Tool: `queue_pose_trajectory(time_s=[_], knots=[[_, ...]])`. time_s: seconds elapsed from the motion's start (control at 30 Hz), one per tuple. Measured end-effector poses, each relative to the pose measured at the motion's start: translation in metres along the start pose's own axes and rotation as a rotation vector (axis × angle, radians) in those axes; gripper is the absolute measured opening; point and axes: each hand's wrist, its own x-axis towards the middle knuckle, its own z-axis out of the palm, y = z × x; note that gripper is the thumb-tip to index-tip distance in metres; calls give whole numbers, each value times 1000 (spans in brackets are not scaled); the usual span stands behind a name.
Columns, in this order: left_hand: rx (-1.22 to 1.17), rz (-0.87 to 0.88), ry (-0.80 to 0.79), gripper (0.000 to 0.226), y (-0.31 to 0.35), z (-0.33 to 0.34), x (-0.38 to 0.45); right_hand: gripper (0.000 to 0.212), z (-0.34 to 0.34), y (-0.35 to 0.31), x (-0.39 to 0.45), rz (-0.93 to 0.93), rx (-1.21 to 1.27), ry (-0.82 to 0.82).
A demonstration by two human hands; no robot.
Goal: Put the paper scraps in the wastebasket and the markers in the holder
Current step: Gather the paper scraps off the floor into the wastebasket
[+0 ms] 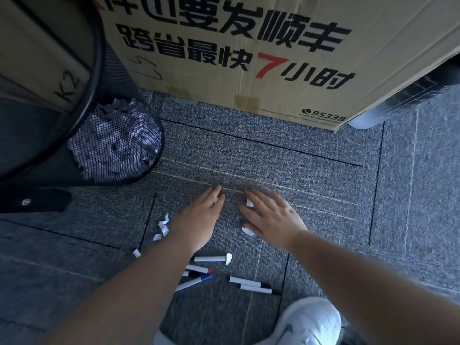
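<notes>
Now, paper scraps (163,227) scattered on the grey carpet (273,150): a small cluster just left of the left hand (199,220), one white bit (249,202) under the fingers of the right hand (270,217), another (247,231) at its near edge, one more (228,258) touching the end of a marker. Markers (251,286) lying loose nearer in, five or so, red and blue caps among them, none lifted yet. Both hands flat on the carpet, fingers straight and spread, gripping nothing, angled toward each other with a bare strip between. Looks like the scrap-gathering step, hands set to sweep the bits together. Mesh wastebasket (117,143) far left, already holding a good heap of torn paper, well apart from the hands. No marker holder in sight anywhere. Cardboard box (249,58) with bold print standing at the far side, white shoe (308,322) at the near right. Next move probably calls for drawing the palms inward, pinching up the gathered pieces, then a long reach left and far to the basket rim. Tiny scraps on carpet pile: likely to cling, so a firm pinch needed.
</notes>
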Motion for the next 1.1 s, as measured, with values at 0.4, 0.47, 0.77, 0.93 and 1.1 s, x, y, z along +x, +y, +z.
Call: queue_pose_trajectory(time_s=[0.4, 0.47, 0.77, 0.93, 1.1], knots=[[49, 33, -13, 48, 12, -15, -3, 22, 5, 4, 5, -124, -88, 132], [37, 46, -29, 46, 14, -14, -2, 26, 5, 4, 7, -136, -86, 128], [3, 63, 2, 37, 16, -13, -3, 27, 5, 10, 1, -190, -99, 78], [-17, -22, 12, 34, 7, -15, -15, 51, -9, 2, 4, -55, 15, -117], [-29, -54, -1, 37, -6, -14, -35, 58, -12, -18, 6, 7, 51, -84]])
